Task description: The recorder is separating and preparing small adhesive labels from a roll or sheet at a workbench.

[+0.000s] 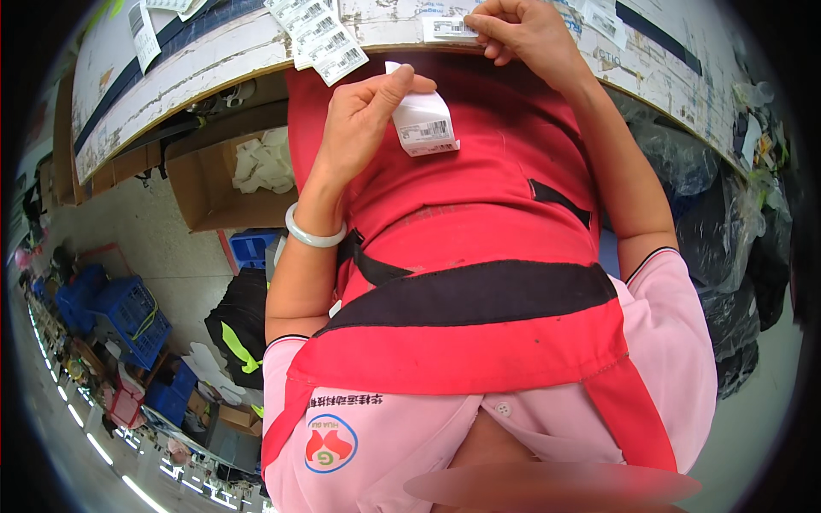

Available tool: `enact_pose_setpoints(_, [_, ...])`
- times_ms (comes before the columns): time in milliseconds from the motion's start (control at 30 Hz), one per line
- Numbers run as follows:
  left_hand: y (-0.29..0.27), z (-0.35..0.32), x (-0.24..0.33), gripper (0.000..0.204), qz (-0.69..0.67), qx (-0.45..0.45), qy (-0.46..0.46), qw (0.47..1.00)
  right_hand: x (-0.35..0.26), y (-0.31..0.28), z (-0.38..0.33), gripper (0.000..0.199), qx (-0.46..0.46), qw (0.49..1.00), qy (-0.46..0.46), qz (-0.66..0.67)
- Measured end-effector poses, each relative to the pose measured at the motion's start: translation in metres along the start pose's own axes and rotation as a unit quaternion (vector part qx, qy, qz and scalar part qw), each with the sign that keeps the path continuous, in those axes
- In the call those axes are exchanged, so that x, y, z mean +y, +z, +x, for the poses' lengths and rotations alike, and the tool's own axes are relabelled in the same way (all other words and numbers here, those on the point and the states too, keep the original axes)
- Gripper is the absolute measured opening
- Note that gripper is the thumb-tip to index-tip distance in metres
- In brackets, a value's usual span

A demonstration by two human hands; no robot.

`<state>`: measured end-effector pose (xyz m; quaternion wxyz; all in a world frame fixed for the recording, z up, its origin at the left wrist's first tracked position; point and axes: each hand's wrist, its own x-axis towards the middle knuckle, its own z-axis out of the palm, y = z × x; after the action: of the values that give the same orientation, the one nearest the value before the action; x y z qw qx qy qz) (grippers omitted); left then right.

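Right, we judge this as partway through: one small label (451, 29) lies on the table (395, 34), near its front edge, and plenty of others remain. A stack of label sheets (325, 43) sits left of that label, overhanging the table's front edge; another strip (144, 38) is at the table's far left, and another label piece (605, 24) is on its right part. We can't count done versus left, and see nothing we'd call finished.

Grip: our left hand (363, 115) has thumb and fingers clamped on a label strip (425, 128), which hangs just off the table's front edge, above the red apron (505, 128). Our right hand (530, 43) is over the table, thumb and index together on one end of the small label; can't tell if we're pressing or lifting it.
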<state>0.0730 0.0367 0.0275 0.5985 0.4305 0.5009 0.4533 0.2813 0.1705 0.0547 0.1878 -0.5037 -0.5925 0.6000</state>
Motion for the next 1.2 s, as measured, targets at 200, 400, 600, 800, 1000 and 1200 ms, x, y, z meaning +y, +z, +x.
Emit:
enact_pose_setpoints(200, [0.003,0.001,-0.001,0.042,-0.017,-0.007,-0.001,1.000,0.002,0.000,0.003,0.016,-0.007,1.000,-0.008,-0.003])
enact_pose_setpoints(400, [0.004,0.000,-0.002,0.042,-0.017,-0.002,-0.005,1.000,0.002,0.001,0.003,0.015,-0.007,1.000,-0.011,-0.007])
enact_pose_setpoints(600, [0.004,0.000,-0.002,0.042,-0.010,0.000,0.001,1.000,0.003,0.002,0.004,0.014,0.000,1.000,-0.012,-0.008])
enact_pose_setpoints(800, [0.004,0.001,-0.004,0.042,-0.005,-0.004,0.003,1.000,0.001,0.006,0.003,0.014,0.005,0.999,-0.024,-0.031])
enact_pose_setpoints(1000, [0.005,0.001,-0.004,0.042,-0.009,0.004,-0.006,1.000,-0.004,0.012,-0.002,0.016,0.045,0.990,-0.067,-0.115])
enact_pose_setpoints(1200, [0.007,0.001,-0.002,0.038,-0.009,0.008,-0.014,1.000,-0.001,-0.003,-0.008,0.016,0.020,0.997,-0.059,-0.046])
